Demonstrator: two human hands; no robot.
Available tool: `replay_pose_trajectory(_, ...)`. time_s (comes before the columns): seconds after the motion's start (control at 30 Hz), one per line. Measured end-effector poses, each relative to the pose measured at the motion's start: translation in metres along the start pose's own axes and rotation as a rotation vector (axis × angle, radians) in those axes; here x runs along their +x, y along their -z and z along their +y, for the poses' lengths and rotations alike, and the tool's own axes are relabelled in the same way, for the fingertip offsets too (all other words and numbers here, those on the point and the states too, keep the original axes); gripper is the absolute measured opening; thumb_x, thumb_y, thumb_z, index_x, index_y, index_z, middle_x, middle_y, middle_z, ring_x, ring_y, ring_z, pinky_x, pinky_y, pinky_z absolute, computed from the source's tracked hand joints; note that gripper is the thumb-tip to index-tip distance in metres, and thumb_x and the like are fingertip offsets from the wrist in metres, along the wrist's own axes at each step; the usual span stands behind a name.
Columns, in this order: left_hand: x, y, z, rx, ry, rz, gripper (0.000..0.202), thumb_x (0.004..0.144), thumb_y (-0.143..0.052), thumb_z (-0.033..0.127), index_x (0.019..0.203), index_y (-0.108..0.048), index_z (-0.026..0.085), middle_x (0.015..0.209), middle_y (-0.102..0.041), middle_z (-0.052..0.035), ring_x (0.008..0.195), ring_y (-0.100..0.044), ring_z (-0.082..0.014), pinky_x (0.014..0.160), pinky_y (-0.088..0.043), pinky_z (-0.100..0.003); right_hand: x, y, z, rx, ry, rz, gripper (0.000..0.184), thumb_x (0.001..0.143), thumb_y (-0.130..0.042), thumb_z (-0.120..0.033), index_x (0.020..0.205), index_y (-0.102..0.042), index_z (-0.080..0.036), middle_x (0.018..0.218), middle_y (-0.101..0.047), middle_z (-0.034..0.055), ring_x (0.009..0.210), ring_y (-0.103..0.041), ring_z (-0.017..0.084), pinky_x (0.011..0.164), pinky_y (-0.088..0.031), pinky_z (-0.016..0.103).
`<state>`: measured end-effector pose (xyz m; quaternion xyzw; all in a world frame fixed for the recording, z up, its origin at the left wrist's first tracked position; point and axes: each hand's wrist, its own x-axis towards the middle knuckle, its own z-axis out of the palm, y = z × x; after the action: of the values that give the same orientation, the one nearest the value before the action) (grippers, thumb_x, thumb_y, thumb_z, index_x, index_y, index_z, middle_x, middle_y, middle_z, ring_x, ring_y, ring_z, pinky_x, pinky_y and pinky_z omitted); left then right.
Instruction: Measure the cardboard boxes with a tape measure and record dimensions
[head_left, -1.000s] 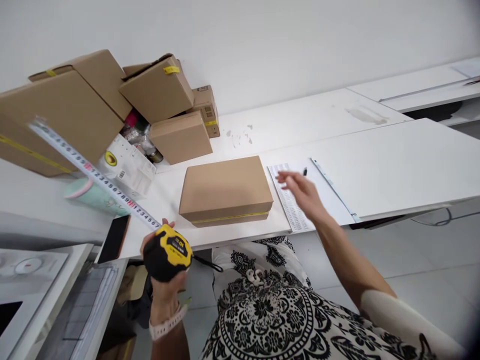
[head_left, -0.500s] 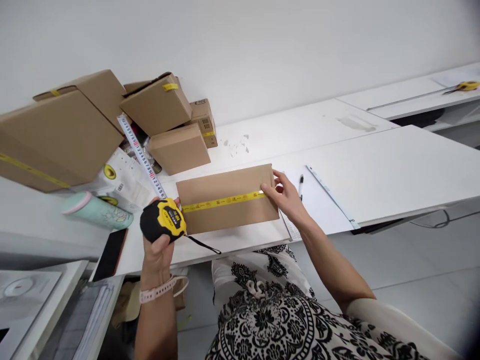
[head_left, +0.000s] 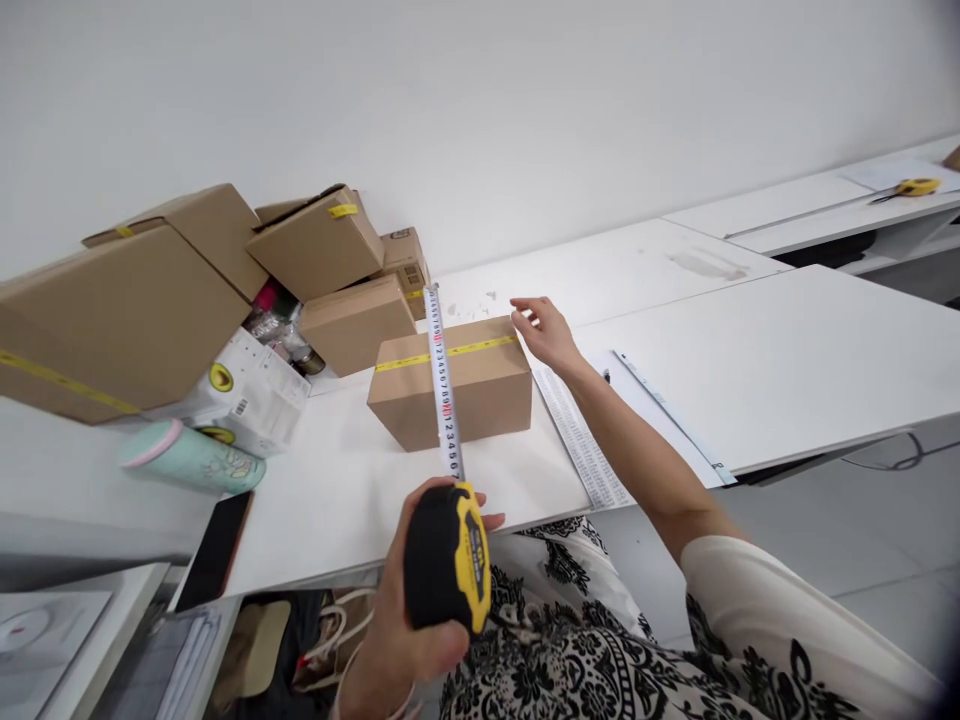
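My left hand (head_left: pixel 420 600) is closed around a black and yellow tape measure (head_left: pixel 448 560) near the table's front edge. Its white blade (head_left: pixel 442 390) sticks out away from me, passing over a closed cardboard box (head_left: pixel 487 395) with yellow tape along its top. Whether the blade touches the box, I cannot tell. My right hand (head_left: pixel 547 332) is at the box's right end, fingers apart and slightly bent, with nothing in them. Contact between its fingertips and the box edge is unclear.
Several cardboard boxes (head_left: pixel 127 310) stand at the back left. Nearby are a mint bottle (head_left: pixel 195 455), a white avocado-print package (head_left: pixel 251 390) and a dark phone-like slab (head_left: pixel 216 548). Printed paper (head_left: pixel 574 440) and a clipped sheet (head_left: pixel 660 425) lie right; another tape measure (head_left: pixel 916 187) sits far right.
The box has been turned, its taped face now upward, and set on the table. My left hand has swung the tape measure right, across the box. My right hand has loosened its grip.
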<state>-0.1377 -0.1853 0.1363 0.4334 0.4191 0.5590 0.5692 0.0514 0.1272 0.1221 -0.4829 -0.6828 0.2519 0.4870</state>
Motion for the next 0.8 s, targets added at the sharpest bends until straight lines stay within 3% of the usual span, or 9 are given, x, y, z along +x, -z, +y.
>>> replay_pose_trajectory(0.1,0.007,-0.008,-0.009,-0.077,0.02,-0.106,0.089,0.061,-0.09,0.054,0.139,-0.051,0.032,0.134,-0.059,-0.0119,0.123,-0.059,-0.0418,0.101,-0.049,-0.053,0.018,-0.004,-0.004,0.05,0.118,-0.067,0.037,0.095,-0.049,-0.036,0.115,-0.074,-0.019,0.121,-0.068,0.013,0.109,-0.061,0.025,0.096,-0.047,0.039)
replay_pose_trajectory(0.23,0.017,-0.018,-0.007,-0.103,0.061,-0.134,0.081,0.066,-0.087,0.051,0.136,-0.051,0.03,0.131,-0.059,-0.0131,0.118,-0.061,-0.041,0.095,-0.052,-0.053,0.039,-0.018,-0.011,0.072,0.091,-0.159,0.033,0.095,-0.049,-0.031,0.112,-0.075,-0.018,0.121,-0.072,0.0106,0.109,-0.063,0.024,0.099,-0.045,0.039)
replay_pose_trajectory(0.37,0.019,-0.029,-0.001,-0.13,0.067,-0.082,0.074,0.07,-0.085,0.048,0.134,-0.054,0.027,0.127,-0.062,-0.0115,0.112,-0.065,-0.037,0.102,-0.049,-0.055,0.05,-0.031,-0.014,0.023,0.023,-0.219,0.029,0.093,-0.053,-0.034,0.096,-0.077,-0.017,0.096,-0.075,0.006,0.092,-0.065,0.021,0.084,-0.047,0.032)
replay_pose_trajectory(0.53,0.021,-0.035,0.0,-0.156,0.103,-0.05,0.068,0.07,-0.084,0.046,0.13,-0.059,0.024,0.125,-0.064,-0.0125,0.111,-0.066,-0.0373,0.099,-0.052,-0.054,0.059,-0.042,-0.018,-0.073,-0.052,-0.283,0.028,0.087,-0.062,-0.04,0.075,-0.072,-0.016,0.068,-0.065,0.0015,0.071,-0.057,0.016,0.069,-0.041,0.029)
replay_pose_trajectory(0.8,0.014,-0.041,-0.005,-0.169,0.12,-0.036,0.069,0.072,-0.085,0.047,0.131,-0.058,0.026,0.129,-0.063,-0.0122,0.11,-0.067,-0.0347,0.097,-0.054,-0.05,0.057,-0.045,-0.018,-0.118,-0.121,-0.371,0.017,0.081,-0.07,-0.034,0.077,-0.074,-0.018,0.081,-0.072,0.0038,0.073,-0.059,0.015,0.07,-0.042,0.029)
